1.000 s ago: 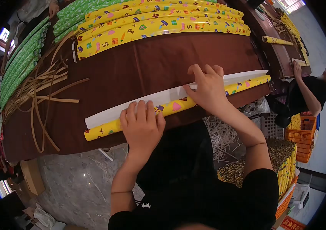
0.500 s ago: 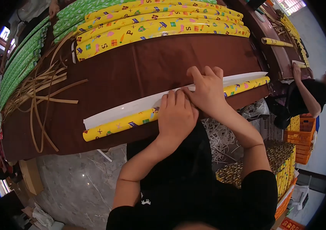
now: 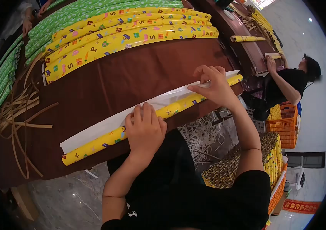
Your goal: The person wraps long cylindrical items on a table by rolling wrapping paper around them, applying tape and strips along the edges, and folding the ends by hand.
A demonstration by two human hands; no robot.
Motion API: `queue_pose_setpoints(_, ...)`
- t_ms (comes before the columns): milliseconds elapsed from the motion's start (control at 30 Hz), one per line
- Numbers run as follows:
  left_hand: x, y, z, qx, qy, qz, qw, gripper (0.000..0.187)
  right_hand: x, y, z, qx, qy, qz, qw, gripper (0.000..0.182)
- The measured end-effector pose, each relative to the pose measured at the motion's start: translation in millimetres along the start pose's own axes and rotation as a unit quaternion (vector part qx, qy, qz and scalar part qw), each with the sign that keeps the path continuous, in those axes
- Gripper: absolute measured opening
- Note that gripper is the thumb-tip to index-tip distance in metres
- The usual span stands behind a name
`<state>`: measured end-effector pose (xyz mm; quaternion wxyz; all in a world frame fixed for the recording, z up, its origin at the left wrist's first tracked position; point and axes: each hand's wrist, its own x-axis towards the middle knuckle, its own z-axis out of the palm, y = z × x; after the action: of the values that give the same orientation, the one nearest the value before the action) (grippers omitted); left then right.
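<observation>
A roll of yellow patterned wrapping paper (image 3: pixel 94 148) lies along the front of the brown-covered table (image 3: pixel 132 78), with a white strip of its underside (image 3: pixel 97 124) showing along the far side. My left hand (image 3: pixel 144 128) is closed over the middle of the roll, its fingertips reaching onto the white strip. Farther right, my right hand (image 3: pixel 214 87) is above the roll near its right end. Its fingers are curled and the thumb stands apart from them; I see nothing held between them.
Yellow wrapping rolls (image 3: pixel 132 37) and green ones (image 3: pixel 70 21) lie across the far side. Tan strips (image 3: pixel 24 107) are heaped at left. Shredded paper (image 3: pixel 199 134) and packed rolls (image 3: pixel 243 161) are below right. A co-worker (image 3: pixel 293 82) is at another table, near an orange crate (image 3: pixel 283 132).
The view has turned right. My hands, side by side before, are now apart: the right has moved right along the roll and lifted, the left has shifted slightly left.
</observation>
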<state>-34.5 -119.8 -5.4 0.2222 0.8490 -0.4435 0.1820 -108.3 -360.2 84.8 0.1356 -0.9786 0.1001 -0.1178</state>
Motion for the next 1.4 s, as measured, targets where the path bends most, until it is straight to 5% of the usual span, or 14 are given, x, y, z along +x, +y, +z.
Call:
queue_pose_setpoints(267, 1, -1, -1, 0.014, -0.017, 0.002, 1.0, 0.037, -10, 20, 27, -0.079, 0.104, 0.009, 0.991, 0.044)
queue_pose_setpoints(900, 3, -1, -2, 0.028, -0.014, 0.017, 0.999, 0.035, -5, 6, 50, -0.14, 0.125, 0.049, 0.981, 0.043)
queue_pose_setpoints(1333, 54, 74, 41, -0.048, -0.008, -0.002, 0.999, 0.031, -6, 12, 59, -0.16, 0.141, 0.011, 0.977, 0.044)
queue_pose_setpoints(1400, 60, 82, 50, -0.051, -0.034, 0.023, 0.998, 0.046, -6, 13, 59, -0.167, 0.141, 0.008, 0.976, 0.044)
